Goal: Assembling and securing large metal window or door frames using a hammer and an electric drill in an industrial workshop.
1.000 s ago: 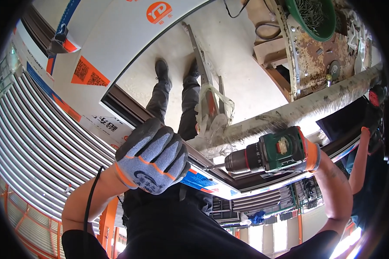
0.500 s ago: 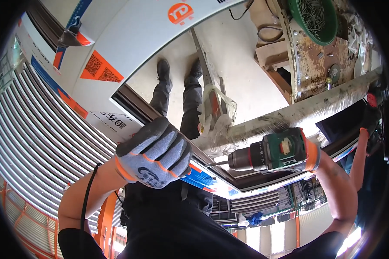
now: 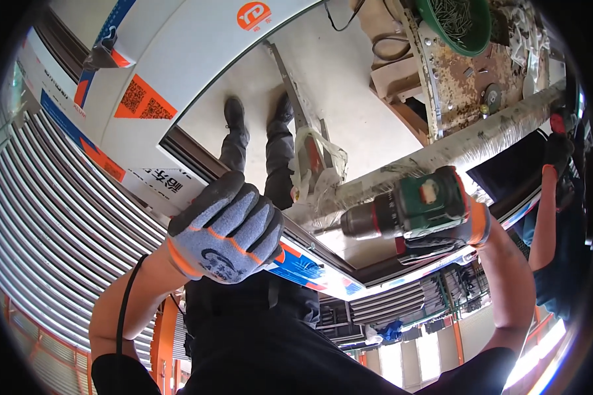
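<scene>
My left hand (image 3: 225, 230), in a grey-blue glove with orange trim, is closed round the near side of a dark brown metal frame (image 3: 196, 153) covered in white printed film. In my right hand (image 3: 476, 224), also gloved, is a green and black cordless drill (image 3: 428, 204), held level with its chuck pointing left. The drill's bit stands just above the near rail, apart from it, and looks blurred. A small thin piece, perhaps a screw, shows on the rail below the bit; I cannot make it out clearly.
A film-wrapped beam (image 3: 435, 158) crosses under the frame. At the far right, a rusty bench (image 3: 458, 99) carries a green bowl (image 3: 437, 33) of screws. Long metal profiles (image 3: 66, 210) are stacked on the left. Another person's arm (image 3: 541, 224) reaches in at the right.
The drill has lifted off the near rail and moved slightly left, still in my right hand. My left hand keeps its hold on the frame. The whole view has shifted a little.
</scene>
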A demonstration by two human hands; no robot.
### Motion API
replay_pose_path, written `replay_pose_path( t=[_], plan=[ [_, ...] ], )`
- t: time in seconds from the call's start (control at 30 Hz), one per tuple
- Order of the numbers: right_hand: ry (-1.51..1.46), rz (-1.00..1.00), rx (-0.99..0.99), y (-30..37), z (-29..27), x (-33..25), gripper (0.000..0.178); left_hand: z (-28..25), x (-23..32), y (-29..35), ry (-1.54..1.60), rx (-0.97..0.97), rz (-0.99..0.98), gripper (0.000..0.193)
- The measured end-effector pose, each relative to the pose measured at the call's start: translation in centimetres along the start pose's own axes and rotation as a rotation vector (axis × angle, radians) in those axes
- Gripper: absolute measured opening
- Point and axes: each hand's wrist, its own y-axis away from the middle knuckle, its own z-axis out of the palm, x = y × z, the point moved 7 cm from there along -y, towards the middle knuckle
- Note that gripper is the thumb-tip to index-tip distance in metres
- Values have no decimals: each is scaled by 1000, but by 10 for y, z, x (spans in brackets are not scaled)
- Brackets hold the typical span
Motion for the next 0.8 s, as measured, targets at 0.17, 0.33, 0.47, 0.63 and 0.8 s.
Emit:
replay_pose_path(
  t=[0.17, 0.33, 0.47, 0.63, 0.8],
  plan=[
    [47, 116, -89, 1, 1, 7, 63, -2, 2, -4, -25, -34, 41, 27],
    [23, 205, -36, 22, -3, 9, 66, -4, 2, -8, 0, -66, 45, 29],
    [189, -5, -126, 2, 0, 23, 61, -3, 2, -4, -41, -183, 41, 30],
    [55, 199, -81, -5, -7, -13, 60, -1, 2, -7, -27, -116, 75, 31],
    [-80, 299, -150, -11, -3, -5, 62, -7, 1, -7, -18, 44, 69, 34]
  ],
)
